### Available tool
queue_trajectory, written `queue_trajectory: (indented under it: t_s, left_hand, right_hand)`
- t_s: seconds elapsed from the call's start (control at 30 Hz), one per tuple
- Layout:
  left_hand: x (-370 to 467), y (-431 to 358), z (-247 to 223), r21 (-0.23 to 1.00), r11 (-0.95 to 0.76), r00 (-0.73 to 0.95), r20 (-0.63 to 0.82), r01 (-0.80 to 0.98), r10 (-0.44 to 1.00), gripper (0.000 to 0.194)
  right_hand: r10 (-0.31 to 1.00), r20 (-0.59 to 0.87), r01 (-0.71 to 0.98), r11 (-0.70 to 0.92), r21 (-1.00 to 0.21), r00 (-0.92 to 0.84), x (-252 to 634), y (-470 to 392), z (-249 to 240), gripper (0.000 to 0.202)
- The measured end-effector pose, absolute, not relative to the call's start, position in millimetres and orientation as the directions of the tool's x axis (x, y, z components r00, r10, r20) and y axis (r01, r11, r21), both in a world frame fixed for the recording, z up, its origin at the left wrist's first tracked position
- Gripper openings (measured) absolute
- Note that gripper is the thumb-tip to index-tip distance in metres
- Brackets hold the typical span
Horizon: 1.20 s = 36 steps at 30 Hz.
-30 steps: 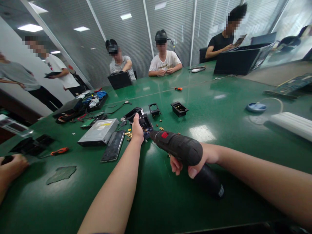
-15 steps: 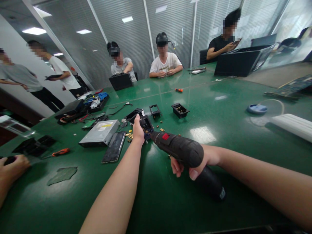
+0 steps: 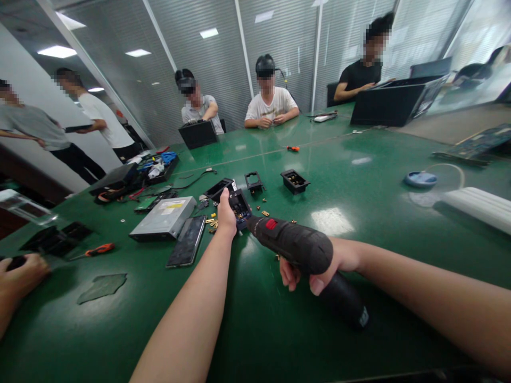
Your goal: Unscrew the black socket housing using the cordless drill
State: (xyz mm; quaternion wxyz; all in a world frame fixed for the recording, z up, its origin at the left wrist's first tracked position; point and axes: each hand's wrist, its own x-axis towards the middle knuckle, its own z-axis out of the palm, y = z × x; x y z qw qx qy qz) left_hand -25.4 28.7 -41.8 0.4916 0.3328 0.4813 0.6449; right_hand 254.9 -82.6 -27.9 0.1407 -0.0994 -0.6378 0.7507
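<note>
My left hand [image 3: 226, 214] is closed on a black plastic housing [image 3: 241, 204], tilted with its open side toward the right. My right hand [image 3: 309, 274] is wrapped round the handle of a black power drill [image 3: 293, 242] with a red mark on top. The drill's front end meets the lower right part of the housing; its bit tip is too small to tell. Small brass pieces [image 3: 265, 213] lie about the housing. Beyond it are a black frame [image 3: 253, 182] and a black box with brass parts [image 3: 294, 181]. Another black housing [image 3: 219, 189] sits just behind my left hand.
Left of my forearm are a dark phone-like slab [image 3: 186, 241], a silver drive [image 3: 163, 218] and an orange screwdriver [image 3: 99, 249]. Another person's hand [image 3: 30, 274] is at the left edge. People sit across the green table [image 3: 279, 330]. A blue round object [image 3: 421, 178] lies right.
My hands, the housing and the drill are almost unmoved. At the back right, the seated person's hands have lowered behind the black case. A standing person at the left has shifted slightly right.
</note>
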Motion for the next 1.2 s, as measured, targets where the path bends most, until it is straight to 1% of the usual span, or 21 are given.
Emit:
queue_trajectory:
  t_s: [0.17, 0.37, 0.67, 0.9, 1.2]
  left_hand:
    - [-25.2, 27.6, -40.6, 0.949, -0.044, -0.297, -0.054, -0.313, 0.953, 0.065]
    - [-23.0, 27.2, -39.0, 0.947, -0.041, -0.310, -0.063, -0.317, 0.949, 0.063]
    - [-23.1, 26.3, -37.9, 0.945, -0.041, -0.303, -0.063, -0.324, 0.951, 0.062]
    - [-23.5, 27.2, -39.2, 0.945, -0.046, -0.308, -0.060, -0.325, 0.950, 0.063]
    - [-24.3, 27.3, -39.8, 0.948, -0.045, -0.301, -0.055, -0.314, 0.952, 0.064]
  right_hand:
    - [0.321, 0.016, -0.073, -0.168, -0.983, -0.947, 255.0, -82.0, -27.9, 0.058]
    - [0.329, 0.054, -0.099, -0.120, -0.988, -0.943, 254.7, -80.7, -31.2, 0.056]
    - [0.324, 0.003, -0.062, -0.172, -0.983, -0.946, 256.3, -81.2, -28.4, 0.058]
    - [0.317, -0.009, -0.048, -0.174, -0.984, -0.948, 256.9, -80.8, -30.9, 0.062]
    - [0.329, 0.033, -0.079, -0.128, -0.989, -0.944, 254.4, -82.0, -26.2, 0.060]
